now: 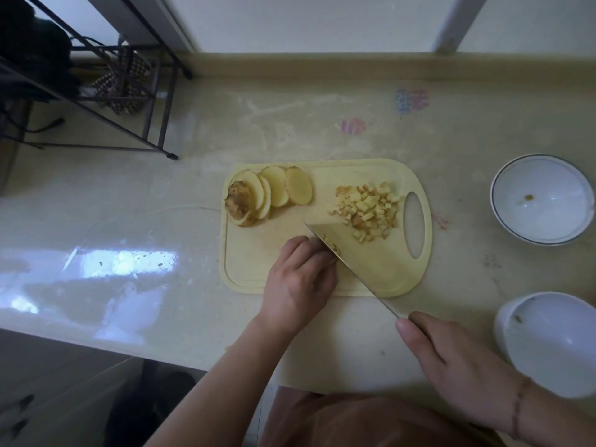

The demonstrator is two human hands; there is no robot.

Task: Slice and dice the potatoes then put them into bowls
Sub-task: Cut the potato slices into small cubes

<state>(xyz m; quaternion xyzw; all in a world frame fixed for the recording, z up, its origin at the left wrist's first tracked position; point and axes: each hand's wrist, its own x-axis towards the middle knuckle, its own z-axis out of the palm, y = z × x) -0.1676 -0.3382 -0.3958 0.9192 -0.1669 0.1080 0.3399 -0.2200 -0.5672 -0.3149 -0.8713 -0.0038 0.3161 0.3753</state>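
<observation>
Your right hand [458,366] grips the knife [354,256] — tip toward 10 o'clock, handle toward 4. Your left hand [300,282], fingers curled, pins potato [332,248] against the blade.

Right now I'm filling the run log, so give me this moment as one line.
step: dicing | left hand: steadies potato piece | right hand: grips knife | diced pile, slices on board | bowls: no potato yet
</observation>
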